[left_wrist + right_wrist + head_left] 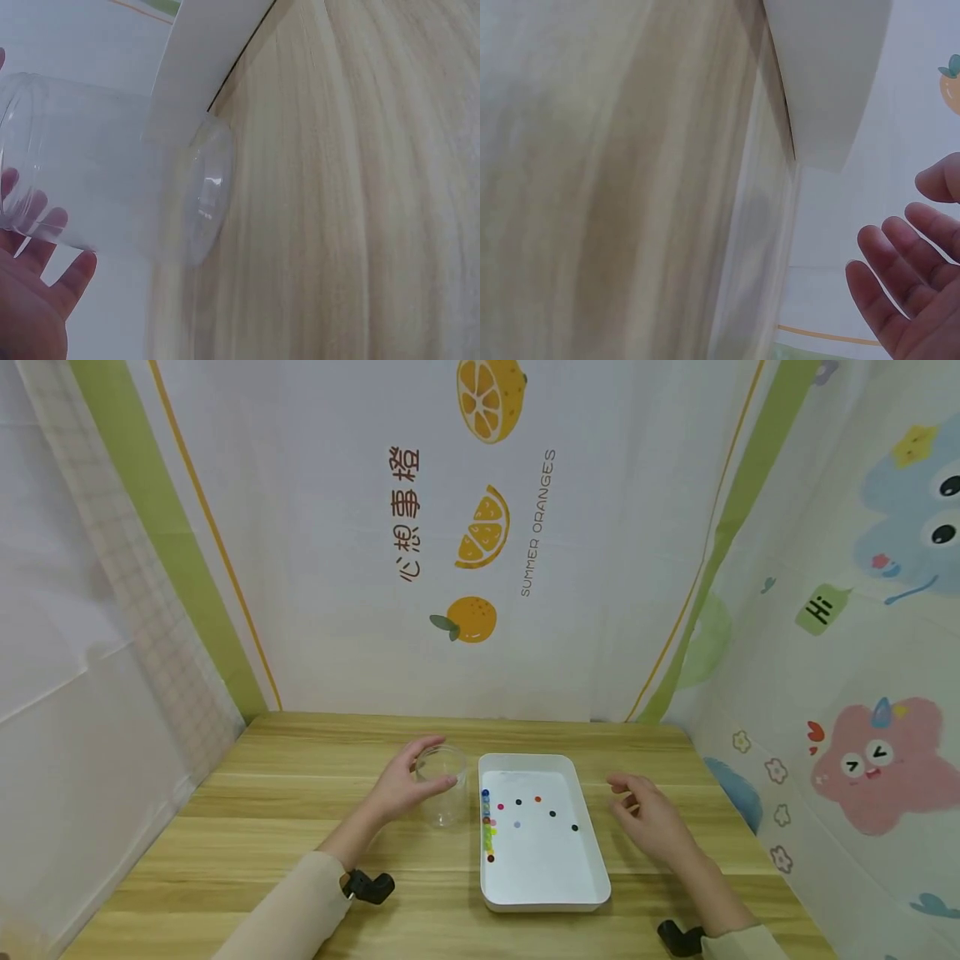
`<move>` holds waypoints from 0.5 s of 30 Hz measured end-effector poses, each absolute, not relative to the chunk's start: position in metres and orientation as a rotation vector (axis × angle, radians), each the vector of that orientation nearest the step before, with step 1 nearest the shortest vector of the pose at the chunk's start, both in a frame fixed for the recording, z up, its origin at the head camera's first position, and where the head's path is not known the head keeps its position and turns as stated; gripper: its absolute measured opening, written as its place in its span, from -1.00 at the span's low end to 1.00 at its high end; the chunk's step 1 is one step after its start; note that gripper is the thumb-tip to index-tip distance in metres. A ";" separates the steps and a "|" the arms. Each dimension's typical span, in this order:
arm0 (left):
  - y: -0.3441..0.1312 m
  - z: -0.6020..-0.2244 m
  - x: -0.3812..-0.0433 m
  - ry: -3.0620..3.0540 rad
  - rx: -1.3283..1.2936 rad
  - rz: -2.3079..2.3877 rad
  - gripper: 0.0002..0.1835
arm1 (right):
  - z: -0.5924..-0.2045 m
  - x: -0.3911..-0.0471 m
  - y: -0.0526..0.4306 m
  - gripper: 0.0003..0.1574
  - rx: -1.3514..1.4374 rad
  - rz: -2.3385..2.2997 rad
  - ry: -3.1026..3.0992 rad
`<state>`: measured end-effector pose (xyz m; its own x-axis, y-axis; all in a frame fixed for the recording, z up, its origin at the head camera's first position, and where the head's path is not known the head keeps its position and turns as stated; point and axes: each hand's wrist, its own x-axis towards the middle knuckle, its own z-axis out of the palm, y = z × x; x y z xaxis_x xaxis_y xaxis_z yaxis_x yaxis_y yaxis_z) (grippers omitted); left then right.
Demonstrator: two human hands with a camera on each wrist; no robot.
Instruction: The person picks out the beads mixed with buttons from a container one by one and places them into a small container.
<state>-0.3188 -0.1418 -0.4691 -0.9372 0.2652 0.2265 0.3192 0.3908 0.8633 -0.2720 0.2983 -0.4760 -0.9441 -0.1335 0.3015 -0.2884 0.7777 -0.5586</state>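
A clear plastic jar (442, 806) stands upright on the table, left of a white tray (543, 885). My left hand (401, 785) grips it near the rim, thumb in front and fingers round the far side. In the left wrist view the transparent jar (90, 165) shows its base on the wood, with fingers behind its wall. Small coloured beads (488, 827) line the tray's left side, and several loose ones, such as an orange bead (537, 799), lie scattered over its floor. Right of the tray, my right hand (651, 818) hovers with fingers loosely bent, holding nothing.
The wood-grain table (300, 810) ends at a white curtain (337, 652) printed with oranges. On the right hangs another printed curtain (825, 668). Each wrist carries a black camera mount (369, 887).
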 end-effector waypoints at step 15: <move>-0.137 -0.475 -0.322 -2.517 -0.590 -1.673 -0.21 | -0.476 -0.270 0.298 -0.50 0.327 0.907 -2.741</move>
